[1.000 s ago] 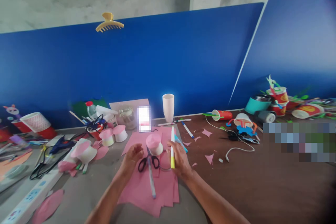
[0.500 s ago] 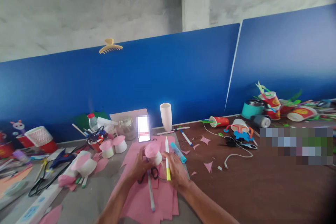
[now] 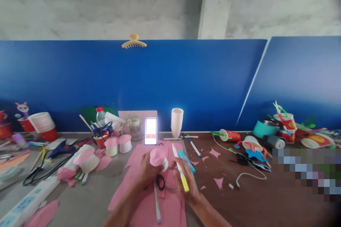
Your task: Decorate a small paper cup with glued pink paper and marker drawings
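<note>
The pink-topped cup [image 3: 158, 159] is best kept steady, clamped in the left hand [image 3: 147, 171], while the right hand [image 3: 185, 181], closed on the yellow-ended pen [image 3: 180, 173], is brought close.

Both your forearms reach forward and converge at the centre. Your left hand [image 3: 147, 171] curls with fingers closed in a grasp; your right hand [image 3: 185, 181] sits just beside it, fingers pinched.
</note>
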`<state>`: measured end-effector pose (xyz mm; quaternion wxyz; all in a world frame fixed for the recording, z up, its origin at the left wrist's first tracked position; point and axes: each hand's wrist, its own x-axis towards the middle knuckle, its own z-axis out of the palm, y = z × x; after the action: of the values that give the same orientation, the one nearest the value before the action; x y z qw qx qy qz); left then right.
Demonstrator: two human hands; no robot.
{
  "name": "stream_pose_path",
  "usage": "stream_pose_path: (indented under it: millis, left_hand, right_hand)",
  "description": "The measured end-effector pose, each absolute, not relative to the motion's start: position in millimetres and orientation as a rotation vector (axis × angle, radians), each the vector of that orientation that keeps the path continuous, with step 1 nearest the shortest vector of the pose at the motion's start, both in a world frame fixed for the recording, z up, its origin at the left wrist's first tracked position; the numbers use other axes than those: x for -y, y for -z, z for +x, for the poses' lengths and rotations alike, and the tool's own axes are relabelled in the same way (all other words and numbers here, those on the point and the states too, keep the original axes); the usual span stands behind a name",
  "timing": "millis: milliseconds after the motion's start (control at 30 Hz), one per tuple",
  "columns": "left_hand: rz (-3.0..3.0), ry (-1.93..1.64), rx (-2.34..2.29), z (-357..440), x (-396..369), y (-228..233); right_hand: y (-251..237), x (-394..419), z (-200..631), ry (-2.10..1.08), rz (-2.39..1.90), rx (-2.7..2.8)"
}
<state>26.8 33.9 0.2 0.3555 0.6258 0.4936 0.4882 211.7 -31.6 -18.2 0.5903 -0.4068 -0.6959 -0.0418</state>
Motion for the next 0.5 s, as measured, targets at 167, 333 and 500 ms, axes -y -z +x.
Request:
stream_pose_path:
  millis: [167,333,500]
  left_hand:
    - [1.618,-1.340,-1.347,21,-35,5]
    - [1.569,-1.443,-1.310,14,-38,14]
    - [1.534,-1.466,-1.342,13,-41,17]
  right_hand:
    - [6,36,206,-0.060,-0.909,1.532]
    - [-11,39,196,-0.157,-0.956,1.473]
    - [-33,31,183,-0.204,-0.902,1.566]
